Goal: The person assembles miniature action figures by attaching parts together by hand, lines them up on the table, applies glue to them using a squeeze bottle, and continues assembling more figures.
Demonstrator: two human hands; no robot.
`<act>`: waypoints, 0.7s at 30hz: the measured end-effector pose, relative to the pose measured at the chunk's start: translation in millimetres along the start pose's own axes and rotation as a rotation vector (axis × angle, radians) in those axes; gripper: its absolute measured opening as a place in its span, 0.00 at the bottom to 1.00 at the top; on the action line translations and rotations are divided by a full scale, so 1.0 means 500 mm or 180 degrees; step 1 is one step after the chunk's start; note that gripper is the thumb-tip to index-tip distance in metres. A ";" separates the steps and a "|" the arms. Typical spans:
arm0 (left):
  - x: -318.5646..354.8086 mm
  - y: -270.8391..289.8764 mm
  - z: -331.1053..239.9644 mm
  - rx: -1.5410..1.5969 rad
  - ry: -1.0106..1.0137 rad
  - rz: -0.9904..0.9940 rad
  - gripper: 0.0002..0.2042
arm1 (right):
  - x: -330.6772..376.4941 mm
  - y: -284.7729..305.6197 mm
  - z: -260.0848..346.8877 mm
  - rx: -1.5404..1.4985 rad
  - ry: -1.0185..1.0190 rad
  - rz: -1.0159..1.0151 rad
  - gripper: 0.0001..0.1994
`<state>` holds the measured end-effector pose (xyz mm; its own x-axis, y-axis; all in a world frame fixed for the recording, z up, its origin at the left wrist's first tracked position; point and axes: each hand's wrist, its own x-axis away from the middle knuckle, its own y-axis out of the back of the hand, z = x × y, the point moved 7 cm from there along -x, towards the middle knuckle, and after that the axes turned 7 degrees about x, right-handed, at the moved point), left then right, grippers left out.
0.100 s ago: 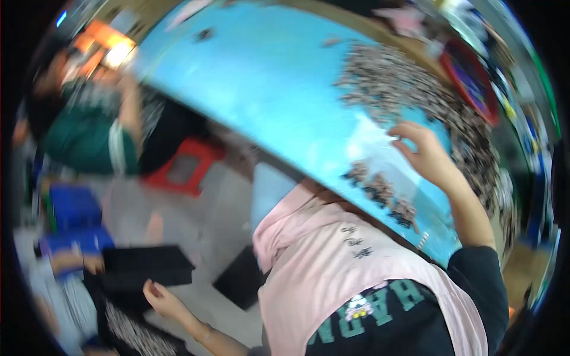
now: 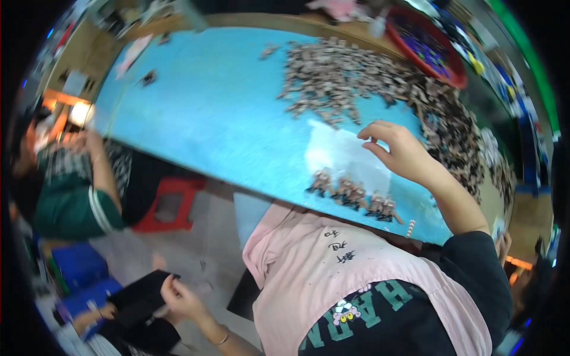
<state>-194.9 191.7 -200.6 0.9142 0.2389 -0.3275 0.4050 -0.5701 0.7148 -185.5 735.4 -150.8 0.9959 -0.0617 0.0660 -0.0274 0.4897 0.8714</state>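
Observation:
My right hand (image 2: 398,148) hovers over a whitish translucent plastic sheet (image 2: 326,142) on the blue table. Its thumb and index finger are curled into a pinch; anything between the tips is too small to make out. Nearer me, along the table edge, several small brown-and-black figure-like pieces (image 2: 350,193) stand in a row. Off to the lower left, my left hand (image 2: 187,302) has its fingertips drawn together by the corner of a flat black tray (image 2: 139,296). Whether they grip it is hidden. A co-worker's hand (image 2: 107,311) is at the tray's other end.
A heap of small brown pieces (image 2: 326,77) spreads across the table's far right. Behind it stands a red basket (image 2: 460,74) with purple things inside. A seated person in green (image 2: 77,196) works at the left, beside a red stool (image 2: 160,207). A striped stick (image 2: 410,228) lies near the table edge.
The view has turned, so the table and its pieces sit farther left. My left hand has shifted right relative to the black tray, which looks more tilted. My right hand stays over the plastic sheet.

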 end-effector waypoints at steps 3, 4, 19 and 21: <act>-0.026 -0.208 -0.305 0.0680 -0.1377 0.1059 0.06 | 0.097 0.056 -0.050 0.0166 -0.0445 -0.0461 0.07; -0.024 -0.256 -0.353 0.0980 -0.1695 0.1346 0.07 | 0.111 0.069 -0.060 0.0182 -0.0483 -0.0685 0.07; -0.059 -0.739 -0.807 0.1669 -0.3792 0.2827 0.51 | 0.219 0.008 -0.111 -0.0371 -0.2392 -0.1625 0.06; -0.031 -0.758 -0.848 0.1509 -0.3757 0.2878 0.51 | 0.236 -0.006 -0.097 -0.0412 -0.2656 -0.1675 0.06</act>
<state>-355.8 737.6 -204.5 0.2204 -0.9079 -0.3566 -0.5020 -0.4190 0.7566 -63.8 768.9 -169.3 0.4977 -0.8659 0.0504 0.4595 0.3125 0.8314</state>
